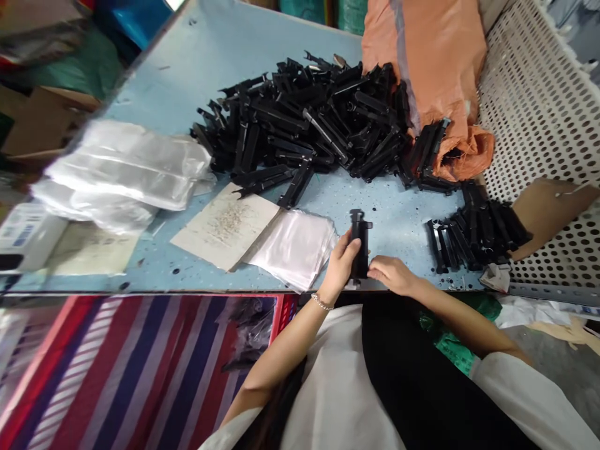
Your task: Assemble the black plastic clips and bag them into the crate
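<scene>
Upright in my left hand (345, 255) is a long black plastic part (360, 247) with a notched, hooked top end. My thumb lies across its left side and the fingers go behind it. By the lower right edge of the part is my right hand (392, 275), fingers curled and pressed together. Whether these fingertips pinch the part or something small is hidden. To the left of my hands, a stack of clear plastic bags (297, 247) lies flat near the table's front edge.
A large heap of similar black parts (304, 119) covers the table's back, beside an orange woven sack (426, 56). Smaller rows of parts (478, 231) lie right, against a perforated white panel (548, 112). Cardboard (227, 228) and more clear bags (131, 165) lie left.
</scene>
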{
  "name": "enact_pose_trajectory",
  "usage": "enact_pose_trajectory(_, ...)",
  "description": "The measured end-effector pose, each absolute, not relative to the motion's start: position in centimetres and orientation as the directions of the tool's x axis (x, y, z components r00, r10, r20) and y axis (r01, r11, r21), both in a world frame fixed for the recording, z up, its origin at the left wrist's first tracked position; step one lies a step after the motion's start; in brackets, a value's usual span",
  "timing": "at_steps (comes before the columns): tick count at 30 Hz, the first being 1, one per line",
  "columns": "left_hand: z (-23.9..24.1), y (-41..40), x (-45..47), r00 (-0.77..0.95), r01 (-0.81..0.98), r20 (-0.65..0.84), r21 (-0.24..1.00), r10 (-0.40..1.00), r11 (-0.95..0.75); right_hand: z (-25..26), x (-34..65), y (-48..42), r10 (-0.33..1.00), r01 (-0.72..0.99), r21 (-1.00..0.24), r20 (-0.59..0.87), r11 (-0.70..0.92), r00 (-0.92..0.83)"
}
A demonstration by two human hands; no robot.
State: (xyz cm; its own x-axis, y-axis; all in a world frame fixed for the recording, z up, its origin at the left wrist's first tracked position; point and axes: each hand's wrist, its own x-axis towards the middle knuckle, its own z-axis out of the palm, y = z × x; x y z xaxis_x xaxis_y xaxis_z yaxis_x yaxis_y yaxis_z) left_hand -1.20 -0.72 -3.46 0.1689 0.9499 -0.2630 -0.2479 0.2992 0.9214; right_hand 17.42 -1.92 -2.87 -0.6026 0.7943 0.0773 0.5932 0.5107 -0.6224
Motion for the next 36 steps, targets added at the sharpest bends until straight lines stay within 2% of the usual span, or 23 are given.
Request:
enact_pose_trajectory(2, -4.5, -0.4, -0.2, 0.180, -0.258, -0.323, 0.896, 0.929, 0.362, -1.4, 19.7, 1.8, 0.870, 0.701, -0.611, -0.041, 0.367, -0.491)
enact_pose_trajectory(3, -5.1, -0.4, 0.4, 0.194, -0.253, -0.341, 0.889, 0.920, 0.383, -0.7, 21.1, 4.2, 0.932, 0.790, -0.545, -0.041, 0.281, -0.360)
enact_pose_trajectory(5, -6.0, -0.7, 1.6, 0.221, -0.217, -0.336, 0.898, 0.915, 0.382, 0.5, 24.5, 9.3, 0.996, 0.949, -0.304, 0.065, 0.082, -0.065)
enact_pose_trajectory(7, -6.6, -1.0, 2.5, 0.231, -0.168, -0.292, 0.928, 0.928, 0.334, 1.1, 27.7, 13.7, 0.985, 0.991, -0.071, 0.125, -0.112, 0.120)
enact_pose_trajectory(10, -6.8, -1.3, 2.9, 0.203, -0.073, -0.180, 0.978, 0.963, 0.198, 0.8, 30.6, 17.2, 0.982, 0.977, 0.095, 0.013, -0.189, 0.188)
enact_pose_trajectory(12, -6.4, -1.3, 2.6, 0.165, 0.051, -0.039, 0.998, 0.986, 0.031, 0.2, 31.1, 17.7, 0.989, 0.982, 0.132, -0.027, -0.139, 0.143)
enact_pose_trajectory(14, -5.6, -1.2, 2.0, 0.143, 0.220, 0.163, 0.957, 0.976, -0.191, 0.0, 30.9, 17.2, 0.994, 0.986, 0.129, -0.016, -0.101, 0.104)
enact_pose_trajectory(17, -4.2, -0.8, 0.9, 0.146, 0.422, 0.411, 0.797, 0.900, -0.433, 0.8, 29.5, 15.5, 0.996, 0.997, 0.016, 0.044, -0.082, 0.081)
enact_pose_trajectory(18, -3.7, -0.6, 0.5, 0.151, 0.461, 0.459, 0.751, 0.876, -0.473, 1.3, 28.7, 14.6, 0.996, 0.996, -0.075, 0.075, -0.044, 0.050)
enact_pose_trajectory(20, -2.8, -0.1, -0.1, 0.166, 0.504, 0.511, 0.691, 0.843, -0.518, 2.3, 26.7, 12.6, 0.995, 0.932, -0.357, 0.093, 0.064, -0.033)
enact_pose_trajectory(22, -2.3, 0.2, -0.5, 0.178, 0.520, 0.530, 0.665, 0.829, -0.537, 2.8, 24.1, 10.1, 0.984, 0.715, -0.696, -0.077, 0.062, -0.160)
enact_pose_trajectory(23, -2.1, 0.3, -0.7, 0.180, 0.521, 0.536, 0.659, 0.825, -0.542, 2.8, 22.6, 8.7, 0.940, 0.567, -0.822, -0.227, -0.046, -0.253)
enact_pose_trajectory(24, -2.0, 0.4, -0.9, 0.180, 0.519, 0.540, 0.658, 0.822, -0.546, 2.6, 21.2, 7.5, 0.859, 0.421, -0.886, -0.361, -0.195, -0.363)
enact_pose_trajectory(26, -2.0, 0.3, -1.3, 0.184, 0.499, 0.537, 0.671, 0.823, -0.549, 2.0, 18.9, 5.5, 0.692, 0.139, -0.865, -0.473, -0.481, -0.546)
enact_pose_trajectory(29, -2.2, -0.1, -2.0, 0.195, 0.452, 0.497, 0.720, 0.846, -0.527, 1.3, 16.8, 3.7, 0.565, -0.147, -0.701, -0.413, -0.698, -0.714)
enact_pose_trajectory(32, -2.5, -0.4, -2.8, 0.207, 0.424, 0.471, 0.747, 0.858, -0.512, 1.6, 16.2, 3.1, 0.560, -0.221, -0.660, -0.358, -0.718, -0.747)
enact_pose_trajectory(34, -2.4, -0.4, -3.3, 0.225, 0.409, 0.472, 0.749, 0.853, -0.522, 2.1, 16.1, 2.8, 0.614, -0.197, -0.728, -0.364, -0.657, -0.701)
enact_pose_trajectory(36, -2.2, -0.4, -3.7, 0.241, 0.393, 0.463, 0.757, 0.853, -0.522, 2.8, 16.1, 2.5, 0.728, -0.096, -0.863, -0.354, -0.497, -0.587)
